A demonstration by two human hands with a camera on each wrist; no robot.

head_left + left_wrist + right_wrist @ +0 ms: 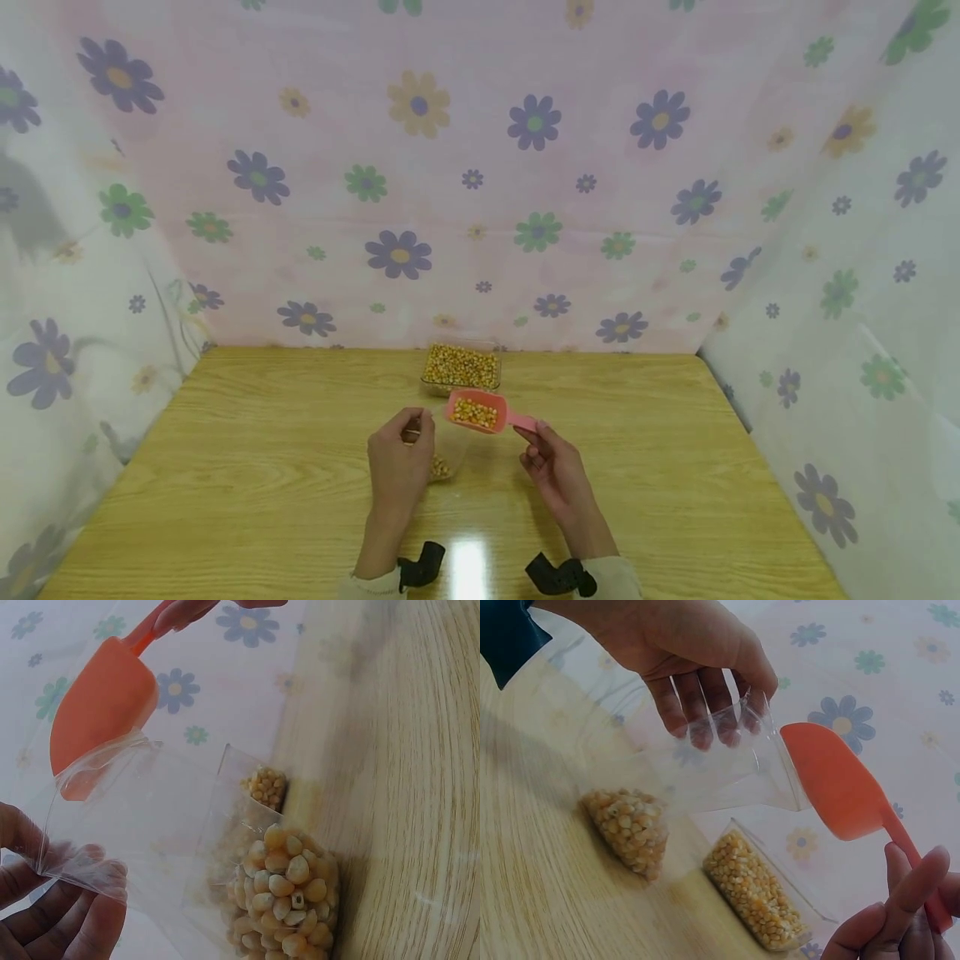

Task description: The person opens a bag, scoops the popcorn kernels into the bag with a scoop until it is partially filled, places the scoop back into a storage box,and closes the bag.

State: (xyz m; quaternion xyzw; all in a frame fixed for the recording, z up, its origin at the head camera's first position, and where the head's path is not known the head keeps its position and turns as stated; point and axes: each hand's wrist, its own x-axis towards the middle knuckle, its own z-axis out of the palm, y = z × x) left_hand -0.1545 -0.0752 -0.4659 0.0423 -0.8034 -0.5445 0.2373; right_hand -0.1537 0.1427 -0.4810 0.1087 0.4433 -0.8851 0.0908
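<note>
My left hand (401, 458) pinches the rim of a clear plastic bag (712, 776) and holds it up. Corn kernels (289, 892) fill the bag's bottom, which rests on the table. In my right hand (558, 475) is the handle of an orange-pink scoop (477, 411), loaded with corn kernels. The scoop's front end is at the bag's mouth, as both wrist views show; its load is visible only from the head view. Behind the bag stands a clear rectangular container (461, 368) of corn kernels.
The wooden table (262, 467) reaches back to a flowered cloth (480, 208), with more such cloth on both sides. Black wrist mounts (422, 565) sit at both cuffs. Light glares off the table's front middle.
</note>
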